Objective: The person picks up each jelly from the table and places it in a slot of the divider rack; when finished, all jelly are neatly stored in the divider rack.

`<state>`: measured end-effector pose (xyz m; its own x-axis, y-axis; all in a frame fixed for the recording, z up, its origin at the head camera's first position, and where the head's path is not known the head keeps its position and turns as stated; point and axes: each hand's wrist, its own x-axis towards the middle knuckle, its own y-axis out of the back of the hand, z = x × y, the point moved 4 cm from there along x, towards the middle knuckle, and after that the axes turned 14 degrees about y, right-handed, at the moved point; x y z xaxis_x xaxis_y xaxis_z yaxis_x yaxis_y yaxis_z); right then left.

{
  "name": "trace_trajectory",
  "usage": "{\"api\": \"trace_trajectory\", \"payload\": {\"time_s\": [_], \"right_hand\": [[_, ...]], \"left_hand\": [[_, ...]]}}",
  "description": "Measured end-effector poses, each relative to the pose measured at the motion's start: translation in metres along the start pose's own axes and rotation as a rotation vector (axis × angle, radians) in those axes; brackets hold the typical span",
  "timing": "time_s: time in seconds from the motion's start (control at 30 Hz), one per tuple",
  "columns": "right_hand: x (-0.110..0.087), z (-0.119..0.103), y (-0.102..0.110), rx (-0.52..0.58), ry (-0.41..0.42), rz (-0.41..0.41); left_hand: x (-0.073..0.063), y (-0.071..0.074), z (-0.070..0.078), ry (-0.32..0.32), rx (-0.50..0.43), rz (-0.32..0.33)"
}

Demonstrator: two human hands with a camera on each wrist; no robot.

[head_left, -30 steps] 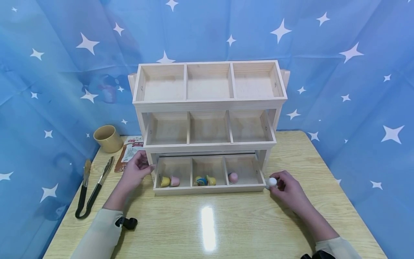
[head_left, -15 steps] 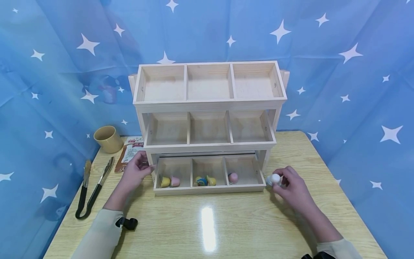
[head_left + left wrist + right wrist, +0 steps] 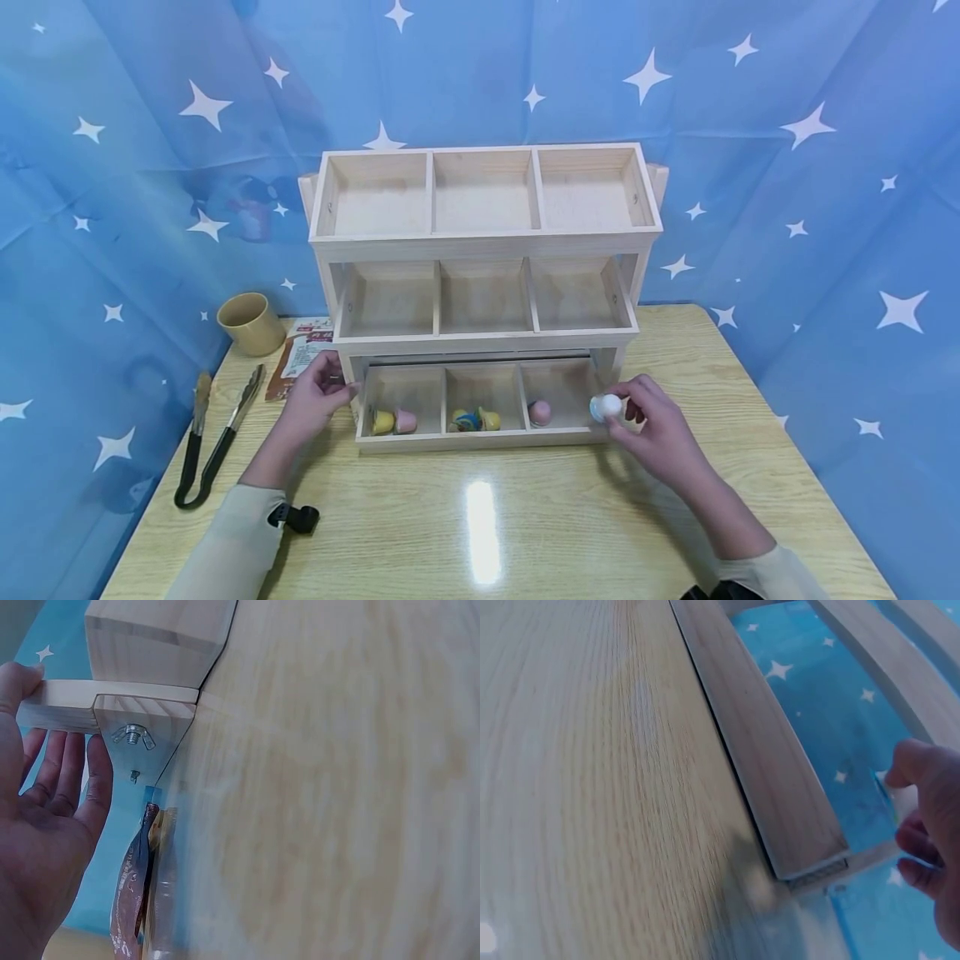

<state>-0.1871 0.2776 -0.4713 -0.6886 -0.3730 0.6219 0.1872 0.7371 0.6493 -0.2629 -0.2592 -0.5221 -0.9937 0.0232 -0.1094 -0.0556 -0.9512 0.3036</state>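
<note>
A three-tier wooden rack stands on the table, each tier split into three compartments. My left hand grips the rack's lower left side, thumb on one face and fingers on the other of a wooden piece. Between the fingertips of my right hand is a small white round-topped thing with a pale blue edge, held over the right end of the bottom tray. Inside that tray lie a small yellow cup-shaped piece, a pink one, a yellow-and-blue cluster and a pink ball-like piece.
Left of the rack are a tan cup, a brown and white packet and black-handled tongs. A wing nut sticks out of the rack's side. Behind the table hangs a blue star-patterned cloth.
My right hand has lifted the small white thing from the table beside the rack and moved left over the bottom tray's right end. The left hand stays in place.
</note>
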Motion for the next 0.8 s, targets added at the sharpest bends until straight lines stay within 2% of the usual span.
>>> {"api": "trace_trajectory", "payload": {"time_s": [0.27,0.37,0.8], "right_hand": [[0.012,-0.001,-0.019,0.001,0.065,-0.062],[0.016,-0.001,-0.024,0.000,0.063,-0.092],[0.028,-0.005,-0.036,-0.055,-0.125,-0.266]], "left_hand": [[0.000,0.000,0.001,-0.001,-0.002,0.008],[-0.001,-0.001,0.001,-0.003,-0.006,0.008],[-0.001,-0.001,0.002,-0.005,-0.009,0.004]]}}
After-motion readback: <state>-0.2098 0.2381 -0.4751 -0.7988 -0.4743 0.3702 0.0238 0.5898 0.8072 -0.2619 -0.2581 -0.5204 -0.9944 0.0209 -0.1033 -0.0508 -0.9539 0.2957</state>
